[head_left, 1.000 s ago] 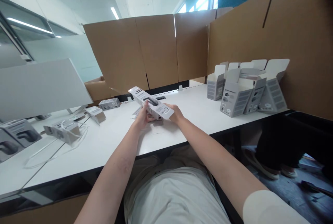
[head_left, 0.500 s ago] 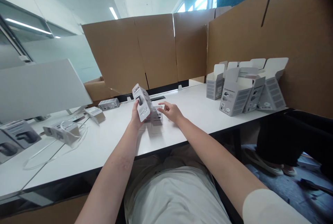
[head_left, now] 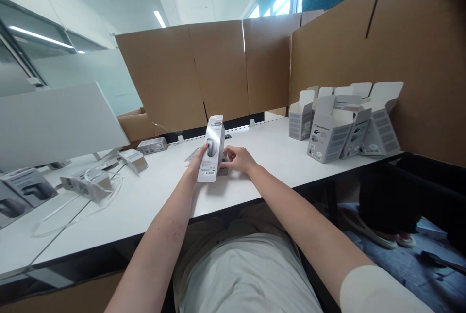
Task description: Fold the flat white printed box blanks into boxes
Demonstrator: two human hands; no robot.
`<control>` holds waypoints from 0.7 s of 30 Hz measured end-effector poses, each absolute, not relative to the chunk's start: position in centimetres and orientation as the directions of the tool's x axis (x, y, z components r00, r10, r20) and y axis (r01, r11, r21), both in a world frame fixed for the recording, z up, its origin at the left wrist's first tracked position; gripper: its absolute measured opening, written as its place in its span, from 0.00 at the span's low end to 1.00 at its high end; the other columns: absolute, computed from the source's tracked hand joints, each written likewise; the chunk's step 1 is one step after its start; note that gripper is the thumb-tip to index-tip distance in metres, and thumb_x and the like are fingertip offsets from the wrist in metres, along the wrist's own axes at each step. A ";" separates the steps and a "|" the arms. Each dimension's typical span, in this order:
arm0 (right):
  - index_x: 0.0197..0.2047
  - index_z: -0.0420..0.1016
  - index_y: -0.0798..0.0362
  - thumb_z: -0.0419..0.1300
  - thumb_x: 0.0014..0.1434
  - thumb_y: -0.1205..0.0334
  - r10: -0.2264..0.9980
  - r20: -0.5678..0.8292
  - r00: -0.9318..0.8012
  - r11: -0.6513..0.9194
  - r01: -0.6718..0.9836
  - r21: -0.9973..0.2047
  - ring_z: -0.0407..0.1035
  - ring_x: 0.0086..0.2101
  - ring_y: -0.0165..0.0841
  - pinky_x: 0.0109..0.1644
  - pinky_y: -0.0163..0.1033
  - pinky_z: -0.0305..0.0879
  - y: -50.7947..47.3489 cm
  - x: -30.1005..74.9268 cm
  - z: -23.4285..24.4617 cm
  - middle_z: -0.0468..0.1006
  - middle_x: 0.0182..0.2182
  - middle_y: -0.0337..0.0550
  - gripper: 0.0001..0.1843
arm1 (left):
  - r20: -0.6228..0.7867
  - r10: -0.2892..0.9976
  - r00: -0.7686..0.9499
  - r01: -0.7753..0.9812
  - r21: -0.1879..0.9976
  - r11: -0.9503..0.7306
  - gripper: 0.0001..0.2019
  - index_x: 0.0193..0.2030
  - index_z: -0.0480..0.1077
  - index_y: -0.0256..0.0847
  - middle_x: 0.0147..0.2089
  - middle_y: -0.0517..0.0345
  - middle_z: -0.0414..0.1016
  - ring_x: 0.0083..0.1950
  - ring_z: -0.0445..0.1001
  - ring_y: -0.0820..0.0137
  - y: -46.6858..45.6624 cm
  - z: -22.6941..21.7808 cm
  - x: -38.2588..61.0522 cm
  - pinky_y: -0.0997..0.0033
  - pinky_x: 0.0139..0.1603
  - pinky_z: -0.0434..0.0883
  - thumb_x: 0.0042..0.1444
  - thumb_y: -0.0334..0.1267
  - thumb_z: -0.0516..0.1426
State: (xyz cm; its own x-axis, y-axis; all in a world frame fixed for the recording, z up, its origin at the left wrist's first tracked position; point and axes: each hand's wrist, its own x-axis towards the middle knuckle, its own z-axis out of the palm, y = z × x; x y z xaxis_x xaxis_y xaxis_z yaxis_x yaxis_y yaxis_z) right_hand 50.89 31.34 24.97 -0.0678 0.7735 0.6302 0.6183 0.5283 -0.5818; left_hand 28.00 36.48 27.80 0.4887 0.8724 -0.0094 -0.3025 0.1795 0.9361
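Boxes (head_left: pixel 328 139) stand open at two o'clock, while the left hand (head_left: pixel 196 162) grips a seemingly unfinished carton (head_left: pixel 210 154), the right hand (head_left: pixel 240 159) narrowed beside it, its hold unclear.

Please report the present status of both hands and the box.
Left hand holding printed box, tilted. Right hand at its right side, contact unclear. Open boxes stand to the right, apart from hands.

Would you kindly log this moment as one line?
left hand: holds printed carton | right hand: beside carton | open boxes: on table, right
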 end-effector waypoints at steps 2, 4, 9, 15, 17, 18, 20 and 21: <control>0.37 0.72 0.46 0.88 0.50 0.39 0.772 0.630 -0.087 0.535 0.624 -0.570 0.66 0.30 0.34 0.39 0.42 0.61 31.3 50.9 25.0 0.73 0.27 0.31 0.33 | -0.018 0.885 0.465 -0.277 0.946 0.165 0.34 0.66 0.80 0.41 0.39 0.45 0.88 0.38 0.88 0.51 36.3 27.7 28.1 0.49 0.43 0.88 0.64 0.64 0.72; 0.37 0.72 0.46 0.88 0.49 0.40 0.773 0.626 -0.108 0.540 0.630 -0.558 0.66 0.30 0.34 0.39 0.41 0.61 31.3 50.8 24.9 0.73 0.27 0.31 0.32 | -0.029 0.889 0.457 -0.267 0.949 0.168 0.34 0.65 0.81 0.40 0.39 0.44 0.87 0.40 0.88 0.50 36.3 27.7 28.2 0.48 0.45 0.88 0.65 0.66 0.71; 0.38 0.73 0.46 0.85 0.54 0.46 0.759 0.631 -0.162 0.560 0.656 -0.506 0.67 0.31 0.34 0.39 0.41 0.60 31.3 50.7 24.9 0.75 0.30 0.32 0.26 | -0.002 0.880 0.476 -0.262 0.954 0.144 0.32 0.60 0.82 0.37 0.44 0.40 0.90 0.43 0.90 0.52 36.3 27.5 28.4 0.54 0.45 0.87 0.67 0.65 0.70; 0.34 0.65 0.46 0.74 0.60 0.53 0.758 0.642 -0.118 0.505 0.729 -0.462 0.68 0.31 0.37 0.39 0.42 0.57 31.3 50.6 24.9 0.77 0.30 0.37 0.20 | -0.064 0.846 0.530 -0.173 0.968 0.181 0.31 0.60 0.83 0.36 0.49 0.37 0.92 0.49 0.92 0.49 36.5 26.8 28.8 0.52 0.51 0.89 0.68 0.65 0.69; 0.34 0.65 0.46 0.70 0.63 0.55 0.742 0.664 -0.089 0.489 0.749 -0.447 0.68 0.32 0.38 0.40 0.42 0.57 31.4 50.7 24.9 0.78 0.30 0.39 0.16 | -0.041 0.843 0.536 -0.159 0.976 0.148 0.32 0.62 0.83 0.37 0.53 0.37 0.92 0.51 0.93 0.51 36.7 26.6 28.9 0.55 0.53 0.89 0.67 0.65 0.71; 0.34 0.66 0.46 0.68 0.64 0.56 0.736 0.672 -0.078 0.485 0.754 -0.443 0.69 0.32 0.39 0.40 0.42 0.56 31.4 50.8 24.9 0.79 0.30 0.40 0.14 | -0.037 0.839 0.543 -0.146 0.980 0.138 0.33 0.63 0.83 0.37 0.54 0.37 0.92 0.51 0.93 0.52 36.8 26.5 28.9 0.57 0.53 0.89 0.66 0.65 0.71; 0.35 0.68 0.46 0.67 0.65 0.59 0.732 0.679 -0.054 0.471 0.761 -0.447 0.70 0.32 0.40 0.40 0.41 0.56 31.4 51.0 24.9 0.81 0.31 0.41 0.11 | -0.046 0.825 0.563 -0.117 0.984 0.135 0.36 0.66 0.81 0.39 0.54 0.37 0.92 0.48 0.93 0.54 36.8 26.6 28.9 0.58 0.50 0.89 0.66 0.68 0.71; 0.36 0.69 0.46 0.67 0.65 0.59 0.734 0.678 -0.035 0.460 0.760 -0.459 0.71 0.32 0.40 0.39 0.41 0.56 31.5 51.1 24.9 0.82 0.31 0.42 0.10 | -0.048 0.820 0.570 -0.112 0.984 0.136 0.38 0.67 0.81 0.39 0.54 0.37 0.92 0.45 0.93 0.55 36.8 26.7 28.9 0.58 0.49 0.89 0.66 0.70 0.70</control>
State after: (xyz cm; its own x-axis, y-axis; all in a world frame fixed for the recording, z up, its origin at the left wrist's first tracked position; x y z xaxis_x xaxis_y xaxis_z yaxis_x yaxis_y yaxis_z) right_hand 51.10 31.46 24.90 -0.0347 0.7343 0.6780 0.7603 0.4597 -0.4589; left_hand 28.94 36.81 26.68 0.5697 0.8204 -0.0483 -0.1116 0.1355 0.9845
